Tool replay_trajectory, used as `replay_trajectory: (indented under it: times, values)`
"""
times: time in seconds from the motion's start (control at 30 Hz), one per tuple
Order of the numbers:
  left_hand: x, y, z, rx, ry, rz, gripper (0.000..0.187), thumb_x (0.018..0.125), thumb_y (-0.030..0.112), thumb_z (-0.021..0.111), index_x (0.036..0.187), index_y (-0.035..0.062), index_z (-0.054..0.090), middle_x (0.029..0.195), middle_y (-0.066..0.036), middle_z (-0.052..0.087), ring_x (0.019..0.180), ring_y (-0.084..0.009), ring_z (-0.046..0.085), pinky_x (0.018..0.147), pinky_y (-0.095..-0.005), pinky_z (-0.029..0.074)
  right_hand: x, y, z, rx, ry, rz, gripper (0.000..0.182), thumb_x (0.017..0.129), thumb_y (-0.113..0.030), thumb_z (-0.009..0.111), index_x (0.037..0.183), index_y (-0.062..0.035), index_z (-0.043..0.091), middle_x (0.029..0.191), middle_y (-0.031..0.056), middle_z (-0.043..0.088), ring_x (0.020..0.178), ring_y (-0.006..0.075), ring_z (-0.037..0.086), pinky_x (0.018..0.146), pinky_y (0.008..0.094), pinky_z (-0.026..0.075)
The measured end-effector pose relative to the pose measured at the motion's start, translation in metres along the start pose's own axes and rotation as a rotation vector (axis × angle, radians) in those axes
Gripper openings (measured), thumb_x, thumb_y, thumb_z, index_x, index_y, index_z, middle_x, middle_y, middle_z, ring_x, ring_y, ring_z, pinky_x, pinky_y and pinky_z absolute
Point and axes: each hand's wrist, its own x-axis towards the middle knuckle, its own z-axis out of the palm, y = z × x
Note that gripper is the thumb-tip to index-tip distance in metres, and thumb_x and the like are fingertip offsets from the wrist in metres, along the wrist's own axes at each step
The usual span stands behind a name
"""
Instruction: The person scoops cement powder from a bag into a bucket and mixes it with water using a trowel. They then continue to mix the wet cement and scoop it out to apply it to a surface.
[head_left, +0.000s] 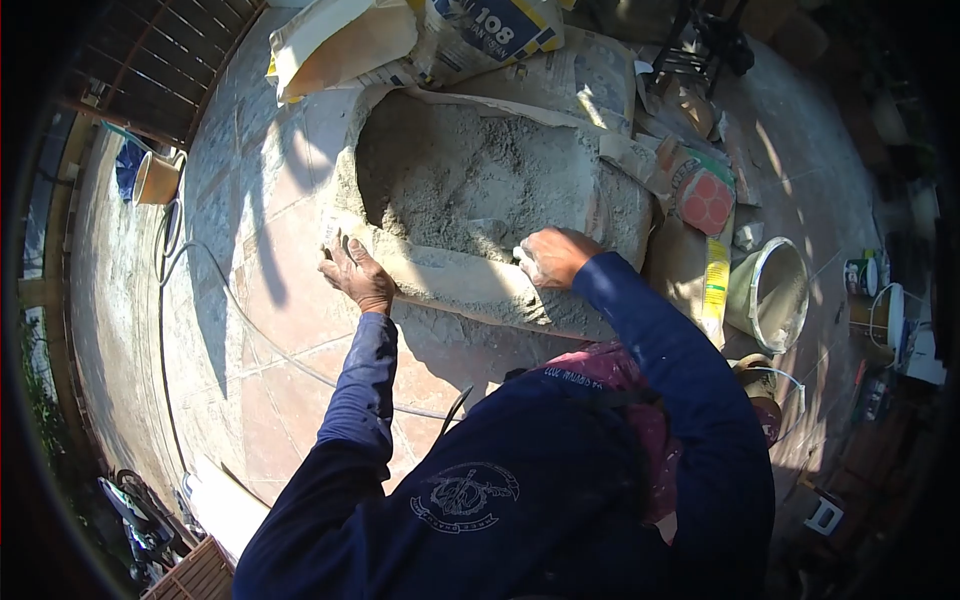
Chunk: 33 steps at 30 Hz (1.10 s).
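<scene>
Item, far left of the tiled floor (270, 330): an orange pot (155, 178) near the floor's edge, with a thin cable (215, 290) looping from it across the tiles toward the person. Item, left hand (357, 275): fingers spread almost flat, pressed on the near-left corner of the opened cement bag (470, 285), clasping nothing that shows. Item, the bag itself: lying at the middle of the floor, its top torn wide, a mound of grey powder (450, 175) heaped inside. Item, right hand (552, 256): fingers curled over the bag's near edge, apparently pinching the paper lip; whether it holds anything else cannot be told. Item, behind the bag: a printed sack (490, 30) toward the floor's far edge. Item, right: a pale bucket (770, 295) tipped on its side, well apart from both hands. Judged step: steadying or folding down the bag's near wall; the next move calls for a firm two-handed hold so the powder does not spill.
</scene>
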Motion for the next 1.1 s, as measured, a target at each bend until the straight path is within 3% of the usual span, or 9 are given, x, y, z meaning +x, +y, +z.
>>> replay_trajectory:
  times: [0.03,0.17,0.2,0.47,0.57,0.73,0.83,0.9,1.1]
  values:
    - [0.000,-0.002,0.002,0.005,0.005,0.006,0.048,0.101,0.038,0.038,0.131,0.0034,0.054,0.133,-0.028,0.042,0.129,-0.0410,0.035,0.111,-0.0491,0.023,0.008,0.005,0.018,-0.030,-0.006,-0.080,0.024,0.085,-0.026,0.062,0.085,-0.0032,0.069,0.085,0.0201,0.069,0.083,0.0361,0.068,0.073,0.0461,0.055]
    - [0.001,-0.001,0.002,0.006,-0.018,0.020,0.048,0.100,0.038,0.038,0.130,0.0038,0.055,0.132,-0.027,0.042,0.129,-0.0407,0.034,0.110,-0.0502,0.021,0.009,-0.007,-0.004,0.326,-0.070,0.141,0.030,0.089,-0.029,0.059,0.082,-0.0013,0.069,0.080,0.0184,0.069,0.073,0.0321,0.067,0.069,0.0412,0.052]
    - [0.000,-0.003,0.003,0.007,-0.004,0.031,0.048,0.100,0.038,0.038,0.129,0.0037,0.055,0.130,-0.027,0.043,0.129,-0.0402,0.033,0.110,-0.0508,0.020,0.012,-0.025,-0.032,0.475,-0.263,0.251,0.034,0.091,-0.029,0.057,0.078,0.0004,0.066,0.072,0.0151,0.066,0.065,0.0278,0.063,0.064,0.0402,0.049]
    - [0.000,-0.010,0.002,0.066,-0.023,0.065,0.042,0.100,0.031,0.037,0.124,0.0038,0.059,0.132,-0.023,0.049,0.132,-0.0368,0.034,0.111,-0.0482,0.021,0.054,-0.070,-0.031,0.677,-0.300,0.372,0.035,0.095,-0.033,0.056,0.081,-0.0014,0.063,0.059,0.0063,0.054,0.047,0.0152,0.048,0.047,0.0354,0.039]
    - [0.002,-0.008,0.004,0.073,-0.007,0.050,0.042,0.100,0.030,0.038,0.124,0.0040,0.060,0.133,-0.023,0.048,0.131,-0.0369,0.035,0.111,-0.0487,0.022,0.050,-0.058,-0.029,0.801,-0.272,0.314,0.033,0.094,-0.032,0.058,0.083,-0.0020,0.065,0.060,0.0053,0.055,0.048,0.0140,0.048,0.048,0.0350,0.039]
    - [0.001,-0.009,0.002,0.030,-0.050,0.024,0.046,0.099,0.037,0.039,0.127,0.0053,0.058,0.137,-0.026,0.040,0.132,-0.0395,0.034,0.111,-0.0511,0.020,0.053,-0.027,-0.009,0.883,0.078,0.016,0.030,0.092,-0.031,0.062,0.086,-0.0019,0.068,0.059,0.0057,0.056,0.049,0.0127,0.050,0.047,0.0333,0.038]
    - [0.001,-0.013,0.004,0.108,-0.068,0.017,0.046,0.100,0.037,0.039,0.131,0.0091,0.057,0.138,-0.024,0.041,0.133,-0.0384,0.034,0.111,-0.0513,0.022,0.022,-0.019,-0.036,0.827,0.222,0.088,0.031,0.091,-0.031,0.063,0.093,-0.0006,0.070,0.061,0.0088,0.059,0.047,0.0137,0.052,0.046,0.0332,0.040]
    - [0.003,-0.021,0.008,0.140,-0.080,0.053,0.049,0.100,0.042,0.037,0.133,0.0111,0.057,0.139,-0.023,0.044,0.133,-0.0372,0.035,0.110,-0.0509,0.023,-0.013,-0.013,-0.064,0.877,0.136,0.180,0.034,0.090,-0.031,0.064,0.104,-0.0010,0.070,0.063,0.0108,0.061,0.045,0.0153,0.054,0.047,0.0339,0.045]
    - [0.010,-0.031,0.010,0.262,-0.083,0.086,0.049,0.100,0.047,0.037,0.130,0.0160,0.060,0.136,-0.019,0.050,0.129,-0.0358,0.042,0.106,-0.0515,0.029,-0.160,0.019,-0.107,1.149,0.289,0.405,0.039,0.091,-0.030,0.065,0.116,-0.0004,0.066,0.068,0.0042,0.060,0.050,0.0125,0.056,0.044,0.0299,0.046]
